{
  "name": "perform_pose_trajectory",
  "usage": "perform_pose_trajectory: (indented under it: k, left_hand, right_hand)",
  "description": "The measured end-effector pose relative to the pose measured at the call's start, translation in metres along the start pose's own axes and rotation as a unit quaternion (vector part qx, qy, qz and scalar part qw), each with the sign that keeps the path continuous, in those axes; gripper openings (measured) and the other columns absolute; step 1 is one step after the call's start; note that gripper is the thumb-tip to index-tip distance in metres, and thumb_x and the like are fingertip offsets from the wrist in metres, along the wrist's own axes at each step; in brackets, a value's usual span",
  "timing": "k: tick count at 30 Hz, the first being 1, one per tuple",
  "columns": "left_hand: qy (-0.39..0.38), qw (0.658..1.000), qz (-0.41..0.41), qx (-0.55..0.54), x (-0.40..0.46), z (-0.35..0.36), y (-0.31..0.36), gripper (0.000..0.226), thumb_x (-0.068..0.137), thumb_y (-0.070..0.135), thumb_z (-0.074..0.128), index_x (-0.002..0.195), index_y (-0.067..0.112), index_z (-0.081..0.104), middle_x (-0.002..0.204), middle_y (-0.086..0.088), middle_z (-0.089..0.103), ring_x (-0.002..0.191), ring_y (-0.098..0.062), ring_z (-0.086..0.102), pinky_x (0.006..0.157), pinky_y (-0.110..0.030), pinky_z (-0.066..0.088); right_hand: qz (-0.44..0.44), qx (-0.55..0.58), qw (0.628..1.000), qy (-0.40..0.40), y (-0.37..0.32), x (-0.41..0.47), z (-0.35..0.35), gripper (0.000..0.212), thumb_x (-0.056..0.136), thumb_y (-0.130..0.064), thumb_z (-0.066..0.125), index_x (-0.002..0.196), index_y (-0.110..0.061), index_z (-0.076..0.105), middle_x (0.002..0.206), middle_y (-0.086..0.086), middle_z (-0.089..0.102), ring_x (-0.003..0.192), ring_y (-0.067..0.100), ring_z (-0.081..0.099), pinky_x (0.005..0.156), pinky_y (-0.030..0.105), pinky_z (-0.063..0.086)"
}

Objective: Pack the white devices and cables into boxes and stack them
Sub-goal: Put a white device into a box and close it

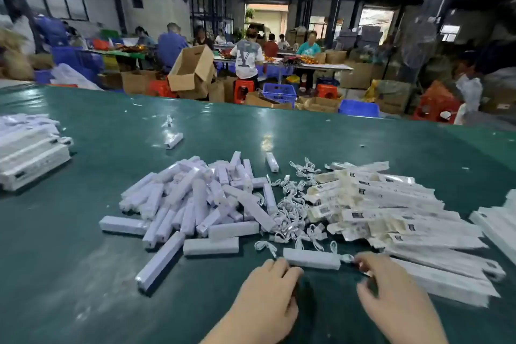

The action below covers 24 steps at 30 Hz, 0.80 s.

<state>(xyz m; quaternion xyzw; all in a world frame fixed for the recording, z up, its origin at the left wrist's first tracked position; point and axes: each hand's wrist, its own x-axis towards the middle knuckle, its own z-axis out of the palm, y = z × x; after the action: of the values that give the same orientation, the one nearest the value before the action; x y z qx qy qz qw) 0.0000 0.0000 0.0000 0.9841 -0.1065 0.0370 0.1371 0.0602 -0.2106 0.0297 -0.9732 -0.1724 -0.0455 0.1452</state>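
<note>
Two bare hands at the near edge, both low over the green tabletop (83, 274). Left hand (268, 285): back of hand up, fingers curled loosely forward, tips at the left end of a single white device (311, 258) lying crosswise just beyond them. Cannot tell whether the fingers grip that end or only touch it. Right hand (391, 285): fingers bent, thumb and forefinger pinching a small white cable (346, 257) at the right end of the same device. That hand is blurred, so finger detail is poor.

Beyond the hands, centre-left: a loose heap of white devices (195, 198), long bars lying at all angles, a few strays at its near edge, one long bar (160, 264) pointing toward the near left. Just right of the heap, touching it: a tangle of short white cables (296, 212), some loops scattered near the held device. Right of the cables: a fanned spread of flat, unfolded white boxes (391, 212) with dark printed marks, overlapping, running to the near right. Far right edge: another white stack (499, 226), partly cut off.

Far left of the tabletop: a stack of filled white boxes (30, 156), well apart from the heap. Two lone devices lie farther out toward mid-table.

Background: workshop, seated people at long tables, cardboard cartons (192, 70), blue crates (279, 92), red stools (243, 89).
</note>
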Motion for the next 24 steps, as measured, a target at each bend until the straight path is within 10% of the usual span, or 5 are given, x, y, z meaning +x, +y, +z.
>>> perform_pose_trajectory:
  k: [4,10,18,24]
  left_hand:
    - [0.074,0.997,-0.009,0.038,0.023,-0.006,-0.007,0.044,0.093,0.023,0.037,0.137,0.021,0.038,0.128,-0.002,0.044,0.117,-0.024,0.041,0.099,-0.036,0.036]
    - [0.17,0.973,-0.037,-0.154,0.031,0.017,-0.015,0.03,0.094,0.023,0.041,0.12,0.031,0.052,0.115,0.017,0.049,0.11,-0.001,0.042,0.098,-0.016,0.031]
    - [0.203,0.868,-0.124,-0.436,0.03,0.003,-0.013,0.017,0.09,0.02,0.061,0.09,0.034,0.07,0.09,0.013,0.069,0.081,-0.001,0.061,0.072,-0.012,0.045]
    - [0.052,0.703,-0.084,-0.705,0.033,0.003,-0.006,0.068,0.064,0.031,0.084,0.122,0.007,0.058,0.115,-0.012,0.07,0.108,-0.026,0.066,0.09,-0.036,0.052]
  right_hand:
    - [0.083,-0.117,0.988,0.05,0.035,0.013,-0.027,0.064,0.086,-0.017,0.048,0.143,-0.036,0.027,0.14,-0.012,0.043,0.124,0.012,0.046,0.091,0.024,0.042]
    - [0.097,-0.162,0.98,0.063,0.058,0.014,-0.004,0.058,0.089,-0.03,0.046,0.143,-0.041,0.027,0.145,-0.012,0.033,0.13,0.011,0.036,0.107,0.025,0.035]
    - [-0.041,0.021,0.96,0.278,0.019,0.01,-0.013,0.049,0.07,-0.002,0.08,0.116,-0.009,0.065,0.096,0.002,0.054,0.074,0.028,0.057,0.063,0.041,0.052]
    - [-0.204,0.225,0.952,-0.02,-0.048,0.023,0.003,0.05,0.095,-0.028,0.057,0.135,-0.052,0.039,0.121,-0.042,0.052,0.115,-0.014,0.05,0.096,0.012,0.042]
